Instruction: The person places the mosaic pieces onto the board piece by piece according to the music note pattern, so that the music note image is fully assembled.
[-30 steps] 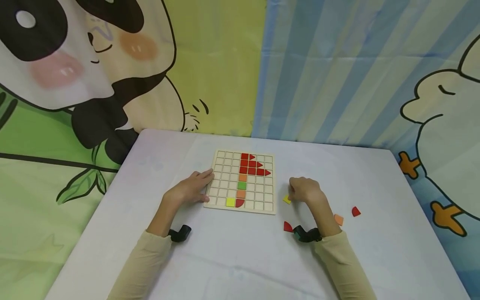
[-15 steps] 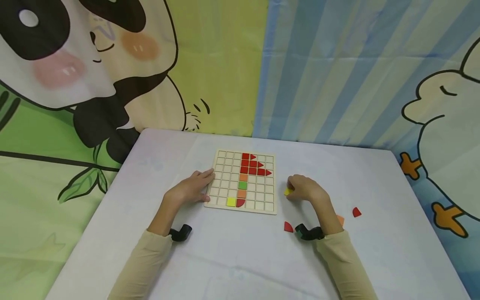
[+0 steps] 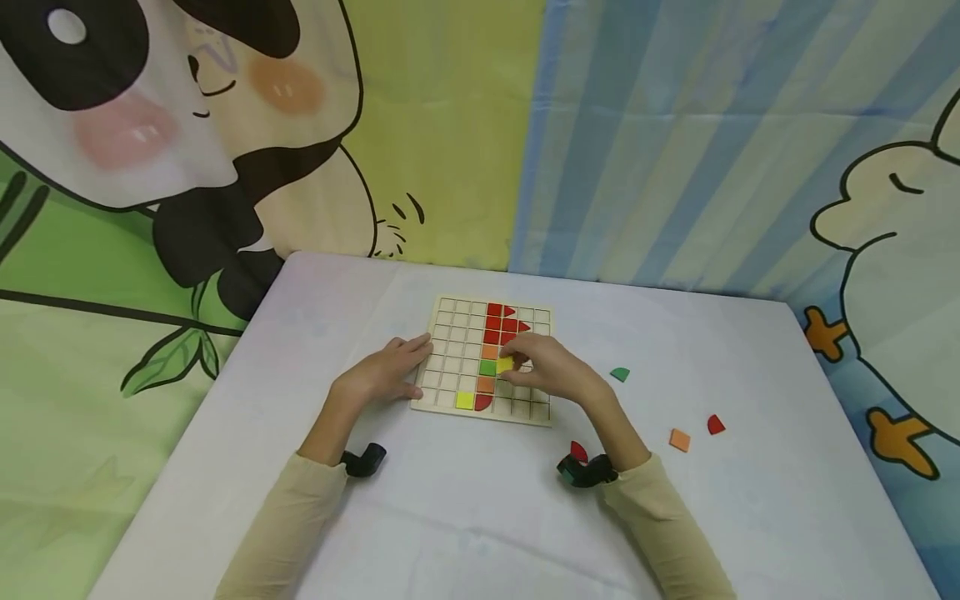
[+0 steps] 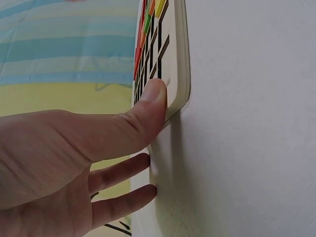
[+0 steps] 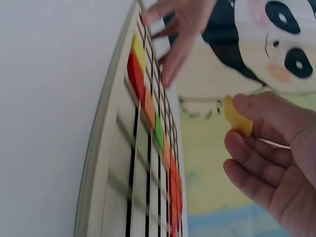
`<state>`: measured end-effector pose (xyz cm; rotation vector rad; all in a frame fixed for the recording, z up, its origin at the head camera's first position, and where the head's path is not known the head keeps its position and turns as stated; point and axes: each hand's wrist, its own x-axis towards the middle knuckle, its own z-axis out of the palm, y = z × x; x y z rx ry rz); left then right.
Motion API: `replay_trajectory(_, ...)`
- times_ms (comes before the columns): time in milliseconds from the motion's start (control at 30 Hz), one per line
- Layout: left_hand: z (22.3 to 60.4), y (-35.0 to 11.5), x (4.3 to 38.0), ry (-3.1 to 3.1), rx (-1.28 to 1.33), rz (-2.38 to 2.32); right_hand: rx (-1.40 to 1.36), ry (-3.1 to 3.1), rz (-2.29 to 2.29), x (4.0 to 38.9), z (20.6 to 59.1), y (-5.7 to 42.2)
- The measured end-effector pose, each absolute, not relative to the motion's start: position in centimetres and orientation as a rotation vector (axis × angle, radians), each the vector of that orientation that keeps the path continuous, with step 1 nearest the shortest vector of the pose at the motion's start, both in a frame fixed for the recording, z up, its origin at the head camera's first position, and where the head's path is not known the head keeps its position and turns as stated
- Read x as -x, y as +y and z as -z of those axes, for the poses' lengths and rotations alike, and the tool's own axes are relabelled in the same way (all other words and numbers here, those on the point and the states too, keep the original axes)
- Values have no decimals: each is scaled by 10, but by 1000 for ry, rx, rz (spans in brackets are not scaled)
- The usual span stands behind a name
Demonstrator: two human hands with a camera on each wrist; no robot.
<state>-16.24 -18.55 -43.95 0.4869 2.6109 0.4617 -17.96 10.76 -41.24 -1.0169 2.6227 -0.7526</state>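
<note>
A pale wooden grid board (image 3: pixel 452 354) lies on the white table, with red, orange, green and yellow tiles in some of its cells. My left hand (image 3: pixel 381 373) rests against the board's left side; in the left wrist view its thumb (image 4: pixel 154 96) touches the rim near a corner, its fingers nearly straight. Over the board, my right hand (image 3: pixel 553 367) pinches a yellow tile (image 3: pixel 504 365) between thumb and fingertips. The right wrist view shows this yellow tile (image 5: pixel 238 118) raised clear of the surface. Part of the board's right half is hidden under that hand.
Right of the board lie a green quarter-round tile (image 3: pixel 620 374), an orange square tile (image 3: pixel 679 440) and a red quarter-round tile (image 3: pixel 716 424). Another red tile (image 3: pixel 578 451) is partly covered by the right wrist camera (image 3: pixel 587 472). A printed cloth backdrop (image 3: pixel 442 133) hangs behind the table.
My right hand has picked up the yellow tile from the table and carried it left over the board. The green quarter-round tile has come into view. My left hand stays in place.
</note>
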Motion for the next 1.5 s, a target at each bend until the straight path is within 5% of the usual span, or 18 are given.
replay_trajectory(367, 438, -179, 162, 2579, -484, -466, 1024, 2618, 438, 181, 431, 49)
replay_trajectory(1500, 438, -184, 162, 2600, -471, -475, 1057, 2637, 383, 177, 441, 32)
